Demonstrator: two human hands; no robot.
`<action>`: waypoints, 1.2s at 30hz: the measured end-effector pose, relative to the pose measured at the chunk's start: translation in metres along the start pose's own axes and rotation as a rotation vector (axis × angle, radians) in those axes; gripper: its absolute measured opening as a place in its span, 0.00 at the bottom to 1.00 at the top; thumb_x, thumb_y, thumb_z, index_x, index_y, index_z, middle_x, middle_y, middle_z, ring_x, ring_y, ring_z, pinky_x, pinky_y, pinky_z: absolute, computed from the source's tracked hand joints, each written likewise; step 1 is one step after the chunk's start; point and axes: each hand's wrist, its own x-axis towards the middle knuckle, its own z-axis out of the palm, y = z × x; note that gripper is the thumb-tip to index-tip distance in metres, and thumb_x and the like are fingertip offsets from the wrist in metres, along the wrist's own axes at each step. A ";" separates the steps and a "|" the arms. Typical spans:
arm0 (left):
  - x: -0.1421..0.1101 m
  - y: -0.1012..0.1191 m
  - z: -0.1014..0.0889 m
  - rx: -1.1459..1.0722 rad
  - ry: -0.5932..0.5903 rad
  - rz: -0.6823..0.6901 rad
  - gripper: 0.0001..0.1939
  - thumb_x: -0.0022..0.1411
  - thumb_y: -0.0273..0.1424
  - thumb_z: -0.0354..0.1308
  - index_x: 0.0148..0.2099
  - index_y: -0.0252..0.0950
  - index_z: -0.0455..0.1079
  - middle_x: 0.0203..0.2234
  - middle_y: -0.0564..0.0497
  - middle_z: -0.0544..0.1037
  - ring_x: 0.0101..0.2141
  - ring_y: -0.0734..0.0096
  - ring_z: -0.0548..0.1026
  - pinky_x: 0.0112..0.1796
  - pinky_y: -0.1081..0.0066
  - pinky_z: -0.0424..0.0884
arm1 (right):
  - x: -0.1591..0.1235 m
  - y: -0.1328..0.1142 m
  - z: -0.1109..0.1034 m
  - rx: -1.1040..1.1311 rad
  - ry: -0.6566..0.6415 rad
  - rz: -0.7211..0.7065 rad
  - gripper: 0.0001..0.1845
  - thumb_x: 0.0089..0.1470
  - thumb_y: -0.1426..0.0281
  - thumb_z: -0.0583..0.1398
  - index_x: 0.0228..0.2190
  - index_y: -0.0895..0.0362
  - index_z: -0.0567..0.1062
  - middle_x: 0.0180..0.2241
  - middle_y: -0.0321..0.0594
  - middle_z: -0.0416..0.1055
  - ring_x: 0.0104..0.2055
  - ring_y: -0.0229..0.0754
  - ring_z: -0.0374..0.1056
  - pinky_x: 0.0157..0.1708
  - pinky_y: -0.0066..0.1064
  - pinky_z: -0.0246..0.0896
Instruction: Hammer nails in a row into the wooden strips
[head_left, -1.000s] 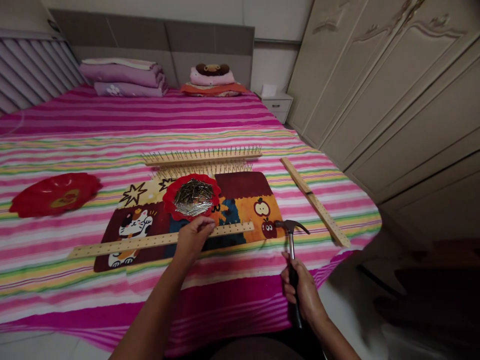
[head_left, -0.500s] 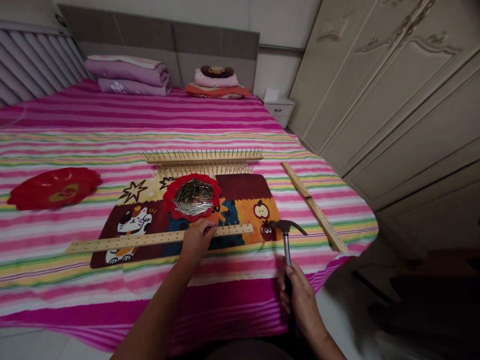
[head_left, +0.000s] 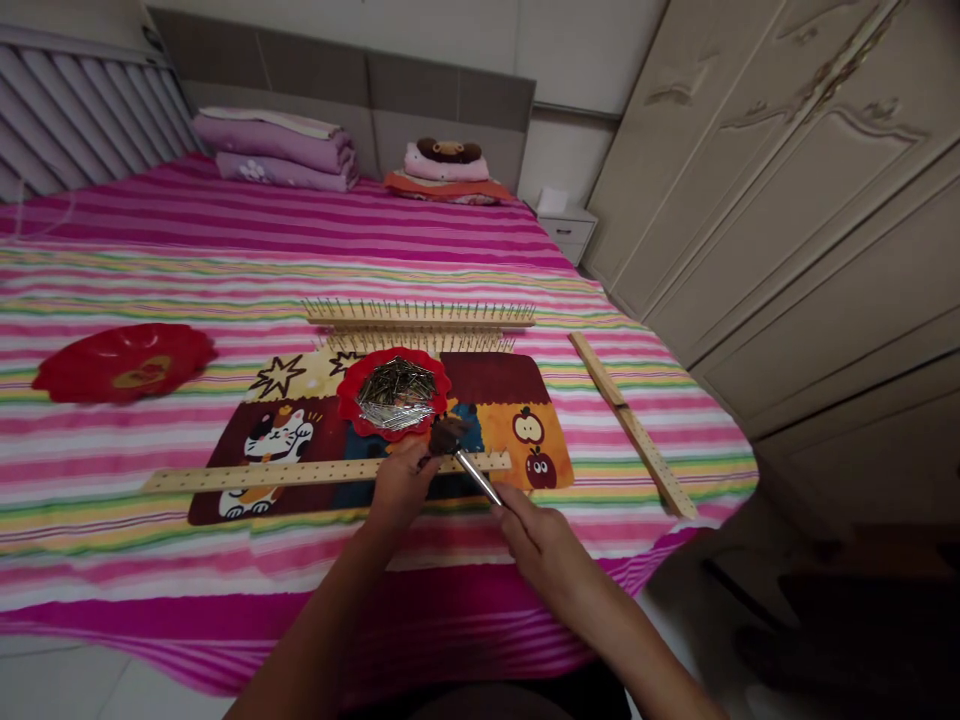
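My right hand (head_left: 536,540) grips a claw hammer (head_left: 478,477) by its handle, and the dark head is over the wooden strip beside my left fingers. On that long strip (head_left: 300,474), drilled with rows of small holes, my left hand (head_left: 400,485) rests with thumb and fingers pinched together. Whatever sits in the pinch is hidden. A few nails stand up near the strip's right end. Just behind my left hand, a red scalloped bowl (head_left: 346,400) holds a heap of nails (head_left: 397,385). The strip lies across a patterned mat (head_left: 495,375).
Behind the mat, wooden strips (head_left: 420,322) bristle with upright nails. More drilled strips (head_left: 637,430) lie end to end at the right. A red plate (head_left: 97,365) is at the left. Folded bedding (head_left: 277,150) sits by the headboard; a wardrobe (head_left: 750,220) stands to the right.
My right hand has swung the hammer leftward, from the right of the strip to above it beside my left fingers. My left hand keeps its pinch on the strip. The view has shifted slightly.
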 end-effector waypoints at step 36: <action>0.086 0.008 -0.037 0.601 -0.083 -0.441 0.11 0.44 0.33 0.57 0.29 0.32 0.75 0.32 0.31 0.78 0.34 0.46 0.76 0.29 0.62 0.66 | -0.040 0.116 0.006 0.757 0.544 0.454 0.26 0.47 0.50 0.58 0.43 0.52 0.68 0.16 0.23 0.58 0.10 0.26 0.45 0.07 0.16 0.39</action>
